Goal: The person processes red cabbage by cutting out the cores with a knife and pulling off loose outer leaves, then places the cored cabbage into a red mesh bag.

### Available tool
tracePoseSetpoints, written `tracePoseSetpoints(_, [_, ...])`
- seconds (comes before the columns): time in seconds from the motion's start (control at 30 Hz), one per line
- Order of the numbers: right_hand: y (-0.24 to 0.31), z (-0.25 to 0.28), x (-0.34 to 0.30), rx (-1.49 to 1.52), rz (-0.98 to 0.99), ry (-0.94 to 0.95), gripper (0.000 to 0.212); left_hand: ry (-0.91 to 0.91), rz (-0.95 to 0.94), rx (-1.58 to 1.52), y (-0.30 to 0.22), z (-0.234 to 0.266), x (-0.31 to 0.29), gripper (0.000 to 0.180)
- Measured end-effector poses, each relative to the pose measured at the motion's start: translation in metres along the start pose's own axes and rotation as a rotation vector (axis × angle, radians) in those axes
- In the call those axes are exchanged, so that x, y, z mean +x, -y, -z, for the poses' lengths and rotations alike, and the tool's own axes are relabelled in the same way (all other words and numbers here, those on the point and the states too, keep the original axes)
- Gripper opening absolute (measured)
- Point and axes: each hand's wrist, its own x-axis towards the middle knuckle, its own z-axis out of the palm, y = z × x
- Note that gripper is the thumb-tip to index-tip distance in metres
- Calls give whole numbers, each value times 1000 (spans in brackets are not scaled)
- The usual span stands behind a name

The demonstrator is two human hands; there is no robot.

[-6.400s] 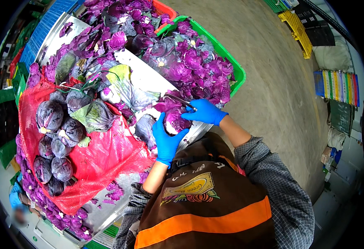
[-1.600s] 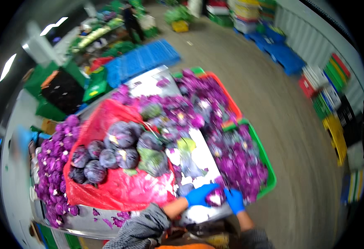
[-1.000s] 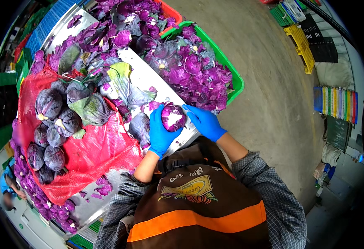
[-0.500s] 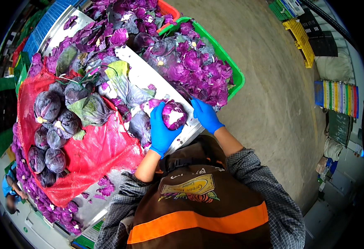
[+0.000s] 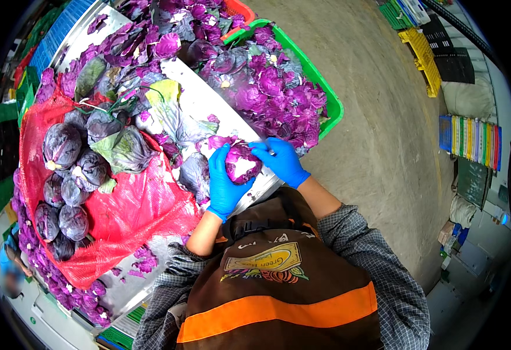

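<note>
A red cabbage head (image 5: 245, 165) with a pale cut patch rests in my left hand (image 5: 226, 179), whose blue-gloved fingers wrap round its left side. At the cabbage's upper right, my right hand (image 5: 283, 162), also blue-gloved, is closed on a knife (image 5: 259, 144). Only a little of the knife shows, close against the cabbage; the fingers hide the rest. Beside my left hand lies a dull purple cabbage (image 5: 196, 176). Wilted outer leaves (image 5: 172, 116) lie on the metal table (image 5: 200, 96) just beyond.
Whole cabbages (image 5: 63, 146) sit on a red mesh sack (image 5: 133, 216) at left. A green crate (image 5: 332, 105) full of purple leaves stands against the table's far right side, with an orange crate (image 5: 241, 13) behind it. Another person (image 5: 11, 259) is at far left.
My right hand has moved left, bringing the knife from above the crate's near edge onto the cabbage. My left hand keeps its hold, nearly still.
</note>
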Motion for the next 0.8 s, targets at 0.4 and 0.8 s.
tracePoseSetpoints(0.4, [-35,-20,9,378,-398,-260,25,-212,686,-564,28,-2,-8,107])
tracePoseSetpoints(0.8, [11,-10,39,-31,-227,369,56,50,187,-282,31,33,7,119])
